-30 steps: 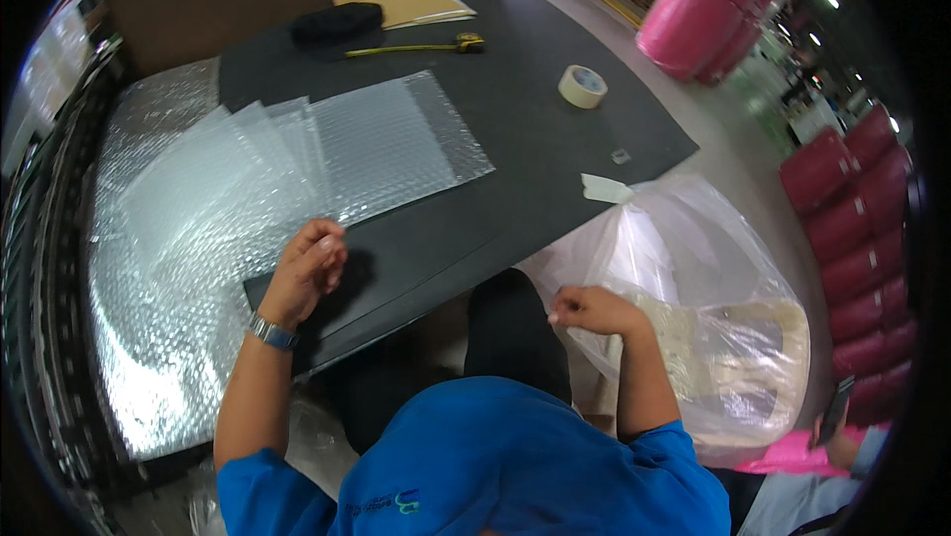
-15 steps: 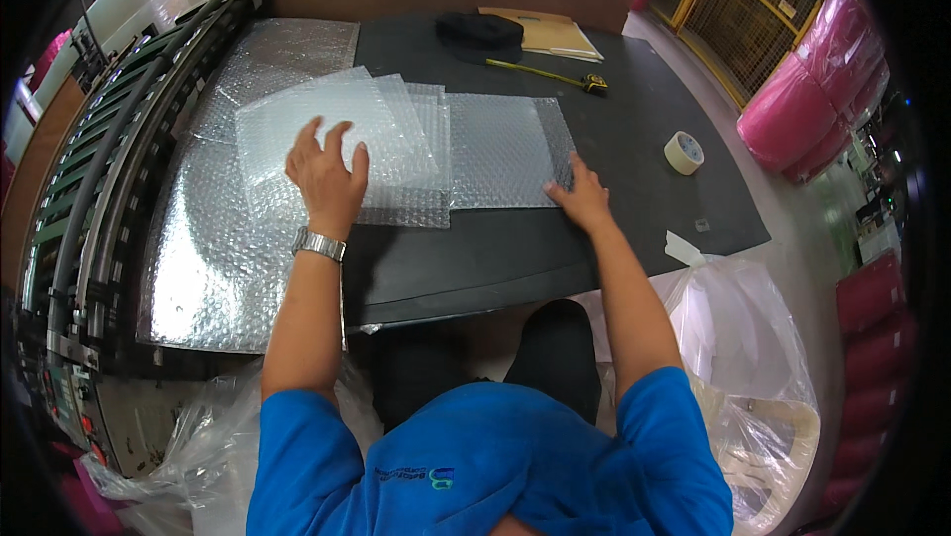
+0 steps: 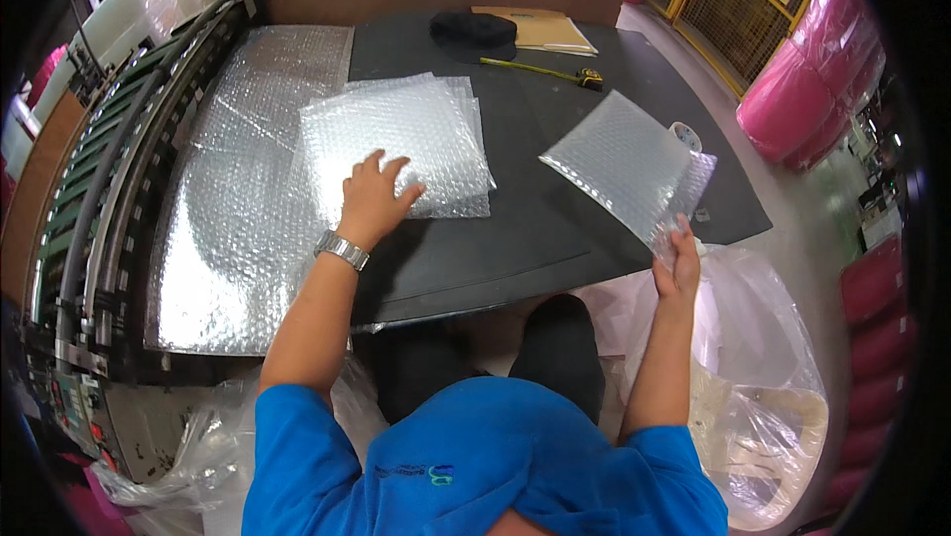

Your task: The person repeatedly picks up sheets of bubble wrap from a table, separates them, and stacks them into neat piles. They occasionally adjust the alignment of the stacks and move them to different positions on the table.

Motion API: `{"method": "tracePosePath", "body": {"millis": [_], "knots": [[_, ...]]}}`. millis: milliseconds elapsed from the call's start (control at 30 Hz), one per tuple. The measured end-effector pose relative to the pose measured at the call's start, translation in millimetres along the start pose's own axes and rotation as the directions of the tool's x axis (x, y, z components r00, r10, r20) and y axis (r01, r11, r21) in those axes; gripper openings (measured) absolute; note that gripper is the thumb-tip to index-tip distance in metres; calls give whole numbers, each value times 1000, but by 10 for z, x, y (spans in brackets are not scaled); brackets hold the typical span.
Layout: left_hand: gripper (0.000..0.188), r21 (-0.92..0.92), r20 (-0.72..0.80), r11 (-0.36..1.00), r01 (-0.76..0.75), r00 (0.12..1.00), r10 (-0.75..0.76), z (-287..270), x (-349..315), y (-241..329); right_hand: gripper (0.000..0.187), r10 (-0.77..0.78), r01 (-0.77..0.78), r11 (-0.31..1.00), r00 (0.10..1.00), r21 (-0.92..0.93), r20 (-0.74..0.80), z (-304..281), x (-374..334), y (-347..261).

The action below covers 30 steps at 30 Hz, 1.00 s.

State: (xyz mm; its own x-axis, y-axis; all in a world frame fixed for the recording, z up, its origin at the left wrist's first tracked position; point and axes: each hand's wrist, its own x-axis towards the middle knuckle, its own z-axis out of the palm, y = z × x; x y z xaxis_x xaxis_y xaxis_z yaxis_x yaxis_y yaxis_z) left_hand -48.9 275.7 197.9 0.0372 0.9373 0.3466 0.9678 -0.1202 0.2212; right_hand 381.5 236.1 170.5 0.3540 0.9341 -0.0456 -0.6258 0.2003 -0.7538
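My right hand [image 3: 678,261] pinches the near corner of a clear bubble wrap bag [image 3: 622,155]. That bag is tilted above the right part of the dark table, partly in front of a tape roll. Fingers apart, my left hand [image 3: 376,197] rests at the near edge of a loose stack of bubble wrap bags [image 3: 396,130], fanned over one another. Beneath the left side of the stack lies a large bubble wrap sheet [image 3: 233,199].
A roll of tape [image 3: 686,137], a tape measure [image 3: 588,78], a black cap [image 3: 474,36] and brown envelopes [image 3: 535,29] lie on the dark table [image 3: 475,268]. A conveyor-like machine [image 3: 94,199] runs along the left. Plastic-covered bundles and a plastic-draped container [image 3: 758,417] stand right.
My right hand has lifted a bag off the table and carried it right and toward me. The stack and my left hand have shifted right.
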Motion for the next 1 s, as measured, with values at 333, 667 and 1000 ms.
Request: {"method": "tracePosePath", "body": {"millis": [333,667,1000], "knots": [[82,302,216,953,33,971,-101,68,1140,-712,52,225,-235,970,965,59,136,-200,-1055,180],[69,109,629,992,-62,777,-20,-126,748,661,53,426,-429,903,901,21,81,-10,-1136,362],[77,109,279,980,165,941,-189,687,1170,-401,49,324,-299,926,943,-231,77,107,-1213,649]]}}
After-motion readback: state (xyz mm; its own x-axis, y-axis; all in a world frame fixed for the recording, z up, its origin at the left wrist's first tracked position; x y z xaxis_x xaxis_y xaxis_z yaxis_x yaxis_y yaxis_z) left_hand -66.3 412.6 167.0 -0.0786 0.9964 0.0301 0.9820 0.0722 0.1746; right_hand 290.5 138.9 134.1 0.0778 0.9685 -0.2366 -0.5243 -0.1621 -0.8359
